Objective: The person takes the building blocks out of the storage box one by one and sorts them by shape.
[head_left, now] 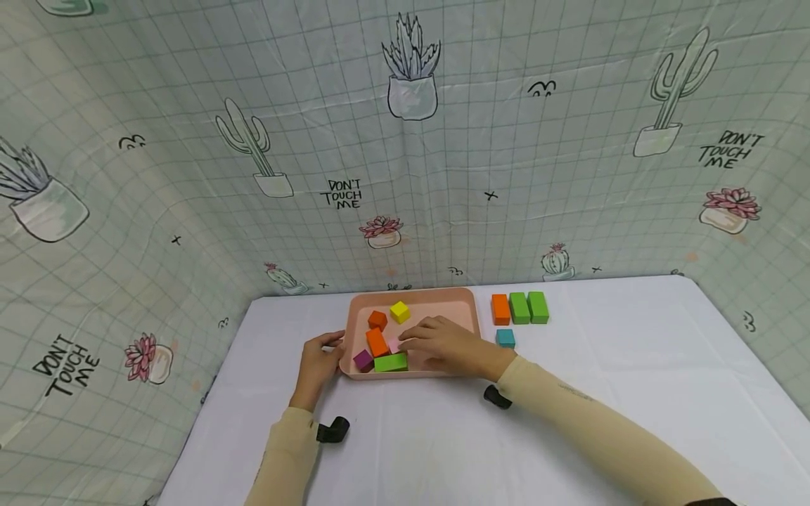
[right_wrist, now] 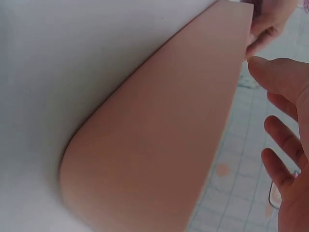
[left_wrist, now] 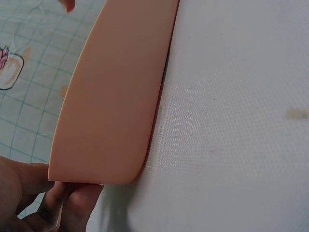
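A shallow pink tray [head_left: 443, 309] lies toward the back of the table. My left hand [head_left: 318, 363] grips its left end, and in the left wrist view bent fingers [left_wrist: 79, 205] rest against the tray's end wall [left_wrist: 108, 121]. Over the tray reaches my right hand [head_left: 452, 344], its fingers apart and loosely bent in the right wrist view. Partly hidden under those fingers is a pink block [head_left: 394, 345]. Around it in the tray are a yellow block [head_left: 400, 312], two orange blocks [head_left: 377, 342], a purple block [head_left: 363, 361] and a green block [head_left: 391, 362].
To the right of the tray stand an orange block [head_left: 500, 309] and two green blocks [head_left: 529, 308] in a row. A blue block [head_left: 505, 338] sits just in front of them. A patterned cloth [head_left: 443, 176] rises behind the white table [head_left: 405, 450]. Each wrist carries a black camera.
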A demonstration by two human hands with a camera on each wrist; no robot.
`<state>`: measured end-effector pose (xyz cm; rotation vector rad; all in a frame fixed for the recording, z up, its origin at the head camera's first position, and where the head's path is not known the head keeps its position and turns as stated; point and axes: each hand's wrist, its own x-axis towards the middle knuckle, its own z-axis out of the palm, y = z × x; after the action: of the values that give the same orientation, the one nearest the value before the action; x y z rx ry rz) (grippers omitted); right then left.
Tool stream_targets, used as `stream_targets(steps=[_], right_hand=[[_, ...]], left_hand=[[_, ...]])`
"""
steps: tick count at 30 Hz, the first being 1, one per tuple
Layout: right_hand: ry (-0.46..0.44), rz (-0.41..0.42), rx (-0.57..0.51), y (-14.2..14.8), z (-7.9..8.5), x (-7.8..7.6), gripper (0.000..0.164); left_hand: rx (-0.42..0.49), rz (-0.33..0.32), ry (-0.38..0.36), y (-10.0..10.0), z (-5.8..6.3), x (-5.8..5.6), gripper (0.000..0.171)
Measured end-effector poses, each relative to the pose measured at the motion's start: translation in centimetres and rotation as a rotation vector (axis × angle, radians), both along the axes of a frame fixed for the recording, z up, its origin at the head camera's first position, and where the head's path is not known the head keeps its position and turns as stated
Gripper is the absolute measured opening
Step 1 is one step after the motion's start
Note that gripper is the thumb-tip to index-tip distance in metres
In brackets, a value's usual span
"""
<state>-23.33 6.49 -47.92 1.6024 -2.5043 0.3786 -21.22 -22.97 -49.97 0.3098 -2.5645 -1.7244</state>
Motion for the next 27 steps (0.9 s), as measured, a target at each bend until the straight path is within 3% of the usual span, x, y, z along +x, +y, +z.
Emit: stream_targets(steps=[10,18,27], right_hand=[[0.010,0.002,0.103,-2.4,-0.5,-0.5,0.039],[-0.011,0.032,0.112,-3.5,-0.5,-0.8,0.041],[-0.105,0.097,0.117,-4.1,-0.5,-1.6,0.036]], left_hand=[[-0.013,-0.004,0.013,0.3,0.4,0.4,0.031],[-0.003,0.002,0.011,0.3,0.4,0.3,0.031],[-0.022,0.003,-0.006,0.3,0.5,0.4,0.032]])
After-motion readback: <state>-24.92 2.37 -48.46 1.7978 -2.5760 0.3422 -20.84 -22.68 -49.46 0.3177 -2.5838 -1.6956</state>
